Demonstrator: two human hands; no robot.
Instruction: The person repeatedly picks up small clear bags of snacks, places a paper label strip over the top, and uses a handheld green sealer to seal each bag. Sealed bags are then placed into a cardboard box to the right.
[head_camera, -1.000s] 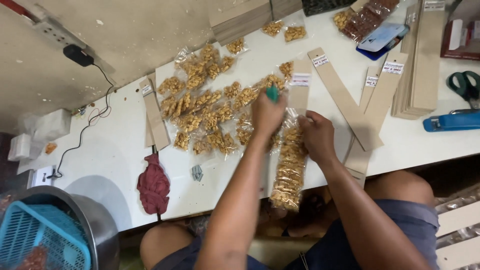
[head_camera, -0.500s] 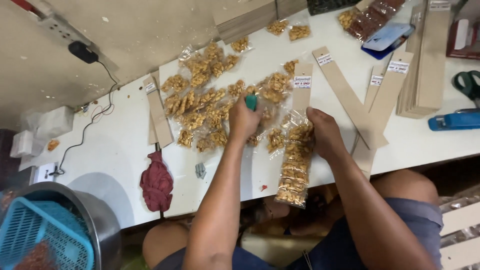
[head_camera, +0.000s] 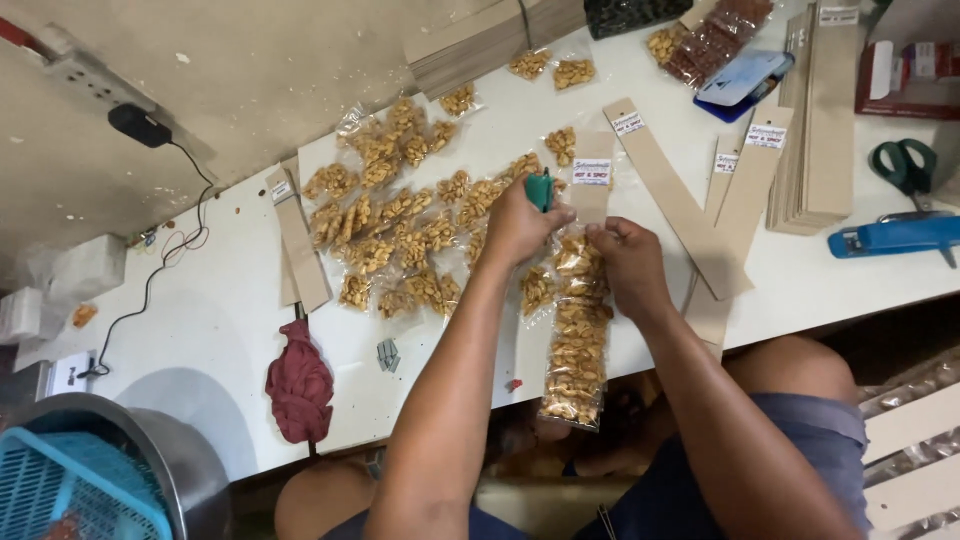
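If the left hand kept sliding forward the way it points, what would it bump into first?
Probably the small clear nut packets lying just beyond the left hand, which grips a green tool; depth is hard to judge from above.

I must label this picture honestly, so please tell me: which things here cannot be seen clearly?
All in the head view:
- Green tool: mostly covered by the left hand; its kind is unclear.
- Top of the snack strip: hidden under the right hand.
- Cardboard strip: its lower part lies behind the hands.
- Blue basket: cut off by the bottom-left edge.
- Scissors: blades hidden behind the blue stapler.
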